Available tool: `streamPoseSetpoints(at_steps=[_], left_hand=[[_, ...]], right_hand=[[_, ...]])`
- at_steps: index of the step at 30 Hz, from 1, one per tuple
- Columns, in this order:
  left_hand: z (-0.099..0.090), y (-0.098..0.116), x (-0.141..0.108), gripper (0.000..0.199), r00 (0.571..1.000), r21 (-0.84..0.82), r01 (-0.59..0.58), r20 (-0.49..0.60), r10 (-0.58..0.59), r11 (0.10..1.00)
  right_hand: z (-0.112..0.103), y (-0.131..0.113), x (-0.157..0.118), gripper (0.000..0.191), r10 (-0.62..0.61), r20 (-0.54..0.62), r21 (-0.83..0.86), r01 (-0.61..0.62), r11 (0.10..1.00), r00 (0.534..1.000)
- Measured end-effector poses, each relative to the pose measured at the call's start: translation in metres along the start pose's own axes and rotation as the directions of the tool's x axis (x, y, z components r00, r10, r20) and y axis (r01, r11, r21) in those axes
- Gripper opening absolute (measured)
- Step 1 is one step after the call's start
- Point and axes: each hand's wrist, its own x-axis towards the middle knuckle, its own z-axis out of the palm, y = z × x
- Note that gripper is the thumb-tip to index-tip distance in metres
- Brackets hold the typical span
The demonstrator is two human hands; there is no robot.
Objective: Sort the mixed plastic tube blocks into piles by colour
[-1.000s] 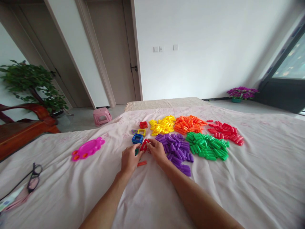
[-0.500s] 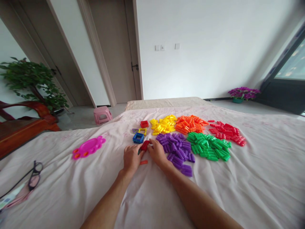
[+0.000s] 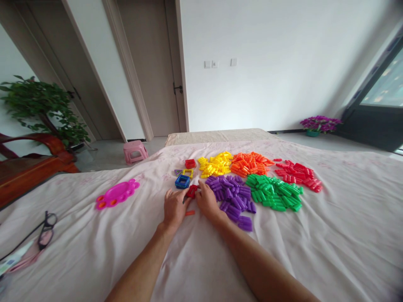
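Observation:
Between my two hands are small red plastic pieces [image 3: 192, 191], whose exact shape is partly covered by fingers. My left hand [image 3: 175, 206] has its thumb and fingers closed on their left side. The fingertips of my right hand [image 3: 207, 200] pinch them from the right. Just beyond lies a stack of blue square frames [image 3: 182, 181], with a yellow square frame [image 3: 188, 173], a small purple triangle [image 3: 178, 172] and a stack of red frames [image 3: 190, 163] farther back. An orange piece [image 3: 190, 213] rests on the cloth by my left thumb.
Piles of purple [image 3: 231, 191], green [image 3: 273, 192], yellow [image 3: 215, 164], orange [image 3: 251, 163] and red [image 3: 299, 173] plastic pieces spread to the right. At left are a pink paw-shaped tray [image 3: 117, 194] and glasses [image 3: 47, 228]. Wrinkled cloth [image 3: 126, 239] covers the surface.
The red pieces between my fingers have turned and sit slightly lower, showing more than one part. Both hands stay in almost the same place.

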Motion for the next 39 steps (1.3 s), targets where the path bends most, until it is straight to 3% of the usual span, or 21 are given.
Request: streamPoseSetpoints(at_steps=[4,8,16,21,24,30,33,39], left_hand=[[-0.002,0.003,-0.001,0.03,0.999,-0.02,-0.049,0.008,0.049,0.999],[-0.002,0.005,-0.001,0.033,0.997,-0.04,-0.072,0.0,0.073,0.997],[-0.001,0.006,-0.002,0.036,0.997,-0.063,-0.075,-0.005,0.075,0.995],[-0.003,0.01,-0.002,0.036,0.999,-0.09,-0.039,0.014,0.041,0.995],[-0.015,0.002,0.002,0.033,0.999,-0.112,0.026,0.036,-0.022,0.993],[-0.068,-0.035,0.009,0.022,0.95,-0.115,0.171,0.282,-0.133,0.979],[-0.088,-0.036,0.005,0.025,0.915,-0.039,0.179,0.373,-0.152,0.983],[-0.085,-0.01,-0.005,0.016,0.866,0.113,0.122,0.473,-0.161,0.986]], right_hand=[[0.002,0.002,0.0,0.05,0.048,-0.026,0.093,-0.046,0.995,0.998],[0.002,0.004,0.0,0.052,0.013,0.015,0.181,-0.016,0.983,1.0],[-0.002,0.002,0.0,0.049,-0.04,0.064,0.13,0.031,0.991,0.997],[-0.003,0.0,0.0,0.044,-0.059,0.073,0.137,0.048,0.989,0.996],[-0.002,0.001,-0.001,0.046,-0.025,0.039,0.173,0.018,0.985,0.999],[-0.005,0.002,0.0,0.045,0.005,0.069,0.199,-0.019,0.98,0.998],[-0.007,0.001,0.0,0.044,0.016,0.085,0.184,-0.031,0.982,0.996],[-0.008,0.0,0.0,0.044,0.004,0.087,0.188,-0.021,0.982,0.996]])
